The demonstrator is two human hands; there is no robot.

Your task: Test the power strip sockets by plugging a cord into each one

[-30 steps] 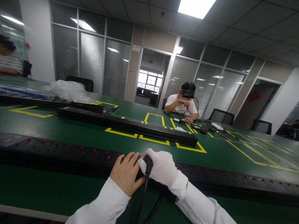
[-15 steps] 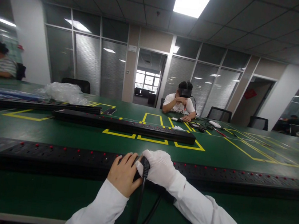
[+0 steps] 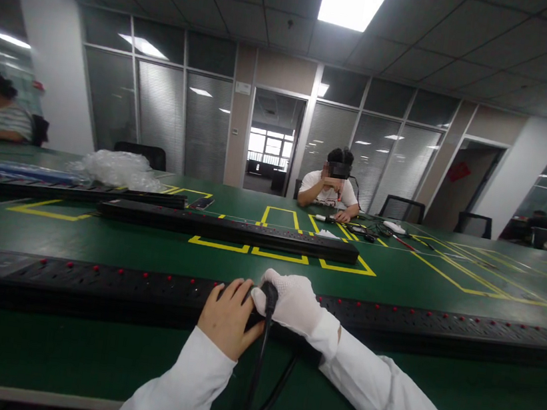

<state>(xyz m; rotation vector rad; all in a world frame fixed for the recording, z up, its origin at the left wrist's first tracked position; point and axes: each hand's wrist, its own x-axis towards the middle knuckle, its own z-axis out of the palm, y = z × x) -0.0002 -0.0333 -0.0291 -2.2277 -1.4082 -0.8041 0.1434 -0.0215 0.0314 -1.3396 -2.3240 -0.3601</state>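
A long black power strip (image 3: 131, 290) with a row of red dots along its top lies across the green table in front of me. My left hand (image 3: 228, 317), bare, grips the strip near its middle, fingers over the top and thumb towards the near side. My right hand (image 3: 290, 305) wears a white dotted glove and is closed around a black power plug (image 3: 270, 295) at the strip, right beside my left fingers. Its black cord (image 3: 254, 370) hangs towards me over the table edge. The plug's pins and the socket beneath are hidden.
Another black power strip (image 3: 230, 229) lies farther back across yellow tape marks. Crumpled clear plastic (image 3: 117, 169) and more dark strips (image 3: 153, 199) are at the back left. Across the table a person (image 3: 329, 185) sits near cables and a white device (image 3: 394, 227).
The plug and my right hand have tilted or shifted very slightly to the right at the strip. My left hand stays in practically the same place.
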